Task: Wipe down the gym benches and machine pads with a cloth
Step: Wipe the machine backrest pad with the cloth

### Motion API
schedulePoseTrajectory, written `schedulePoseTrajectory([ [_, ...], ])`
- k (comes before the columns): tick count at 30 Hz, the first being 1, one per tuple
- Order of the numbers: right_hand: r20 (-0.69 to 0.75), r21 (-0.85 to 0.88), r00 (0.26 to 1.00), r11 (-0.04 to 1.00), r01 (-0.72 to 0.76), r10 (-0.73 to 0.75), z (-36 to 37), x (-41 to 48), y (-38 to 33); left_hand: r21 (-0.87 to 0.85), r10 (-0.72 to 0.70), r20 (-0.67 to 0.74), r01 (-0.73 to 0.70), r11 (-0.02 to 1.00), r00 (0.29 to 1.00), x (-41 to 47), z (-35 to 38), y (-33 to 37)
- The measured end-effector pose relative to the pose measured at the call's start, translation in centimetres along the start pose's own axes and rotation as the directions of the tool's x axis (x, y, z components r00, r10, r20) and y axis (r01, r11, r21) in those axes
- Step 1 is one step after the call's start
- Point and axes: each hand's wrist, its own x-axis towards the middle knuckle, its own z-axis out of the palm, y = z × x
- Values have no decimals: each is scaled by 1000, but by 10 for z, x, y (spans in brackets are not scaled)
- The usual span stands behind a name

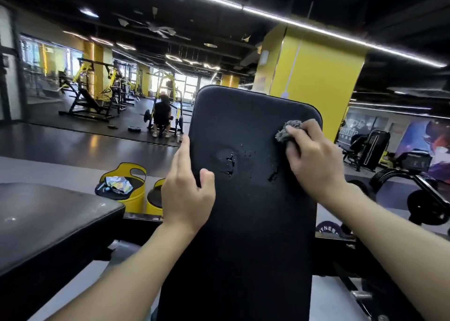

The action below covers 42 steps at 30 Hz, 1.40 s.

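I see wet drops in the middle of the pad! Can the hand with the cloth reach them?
Probably yes. The right hand holds the cloth on the same pad, just right of the drops, with bare pad between.

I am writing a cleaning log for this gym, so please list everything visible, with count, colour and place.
bench pad: one, black, centre, wet drops in its middle
cloth: one, grey, upper right of the bench pad
second pad: one, black, lower left
bins: two, yellow, floor left of the bench pad
pillar: one, yellow, behind
weight machines: several, yellow-black, far left
seated person: one, dark top, far
left hand: one, grips the bench pad's left edge
right hand: one, holds the cloth
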Motion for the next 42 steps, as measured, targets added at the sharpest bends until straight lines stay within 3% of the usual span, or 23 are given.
schedulePoseTrajectory([
  [2,-8,6,1000,1000,-15,15,8,-14,-27,-27,-6,-6,6,1000,1000,1,0,-1],
  [3,5,11,992,992,129,-129,10,-24,-36,-36,-7,-7,6,999,1000,1,0,-2],
  [5,77,73,876,879,471,-476,3,-31,-38,-54,-1,-3,1,999,1000,0,-1,-2],
  [7,121,89,775,784,614,-621,-5,-13,-20,-76,-1,1,1,997,1000,0,-2,-2],
  [9,70,33,875,878,478,-479,-4,8,-5,-86,-1,-8,1,996,1000,0,-3,-2],
  [10,34,30,956,956,291,-292,-3,12,-6,-84,0,-11,0,996,1000,0,-2,-3],
  [12,-6,23,1000,1000,-5,5,6,1,-28,-82,6,-19,-8,997,1000,1,-3,-3],
  [14,-2,22,989,988,150,-150,13,-18,-52,-93,17,-10,-17,995,1000,1,-3,-3],
  [16,71,92,844,846,525,-531,7,-24,-52,-102,21,-5,-22,995,1000,1,-4,-3],
  [18,117,112,755,764,636,-645,2,-4,-32,-107,21,-4,-21,994,1000,2,-4,-3],
  [21,36,19,970,970,241,-241,6,14,-30,-96,15,-7,-16,995,1000,2,-3,-4],
  [22,17,-8,991,991,134,-133,10,9,-42,-92,13,-11,-14,996,1000,2,-3,-4],
  [24,17,-15,970,970,243,-243,15,-6,-64,-86,18,-15,-19,996,1000,2,-3,-4],
  [26,88,77,805,810,581,-586,10,-12,-63,-80,18,-18,-19,997,1000,1,-3,-4],
  [28,131,103,709,721,685,-693,4,7,-43,-83,19,-13,-20,996,1000,2,-3,-3],
  [29,116,72,770,779,623,-627,6,17,-36,-84,21,-16,-22,996,1000,1,-4,-4],
  [31,53,21,954,955,296,-296,8,26,-40,-90,23,-12,-24,996,1000,2,-3,-4],
  [32,29,2,984,985,174,-174,12,20,-51,-90,21,-12,-22,996,1000,2,-3,-4],
  [34,21,18,975,975,222,-222,17,1,-75,-87,22,-16,-23,996,1000,3,-3,-5],
  [36,68,110,825,826,553,-561,13,-12,-79,-83,20,-19,-22,996,1000,3,-3,-5],
  [38,96,139,721,726,673,-686,8,2,-62,-85,22,-15,-24,996,1000,2,-3,-4],
  [41,35,43,947,947,319,-321,12,22,-59,-90,21,-22,-22,996,1000,2,-3,-3],
  [42,17,8,975,975,220,-220,15,17,-68,-92,20,-24,-22,995,1000,2,-3,-3],
])
